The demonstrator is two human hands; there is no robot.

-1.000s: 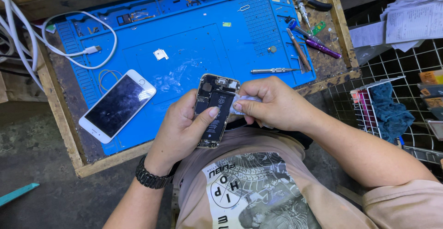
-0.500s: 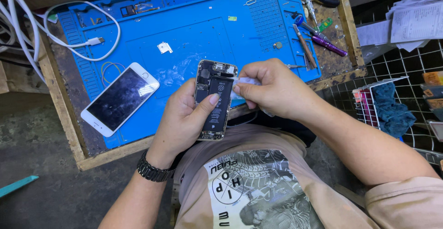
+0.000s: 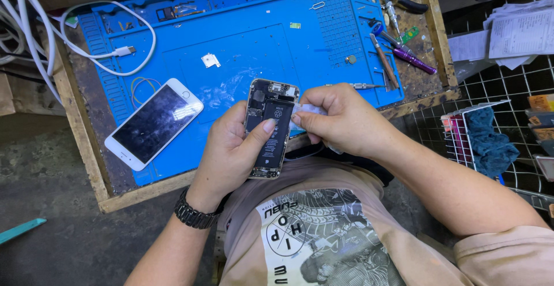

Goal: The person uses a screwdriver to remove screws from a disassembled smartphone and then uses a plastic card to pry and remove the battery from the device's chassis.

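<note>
Opened phone (image 3: 270, 125), its back off and its black battery showing, is sitting in the left hand (image 3: 231, 153), above the near edge of the table (image 3: 86, 147). Left fingers are curling round its sides, and the thumb is pressing on the battery. Right hand (image 3: 340, 119) is closing its fingers on a small white wipe (image 3: 306, 110), held against the phone's upper right edge. A black watch (image 3: 195, 212) is circling the left wrist. Farther out, a blue mat (image 3: 259, 49) is covering the table. A white phone (image 3: 154, 122) is lying face up on the mat to the left, with a white cable (image 3: 109, 49) looping beyond it. Screwdrivers (image 3: 398, 49) are lying at the far right, and a wire basket (image 3: 496, 124) is standing right of the table.
</note>
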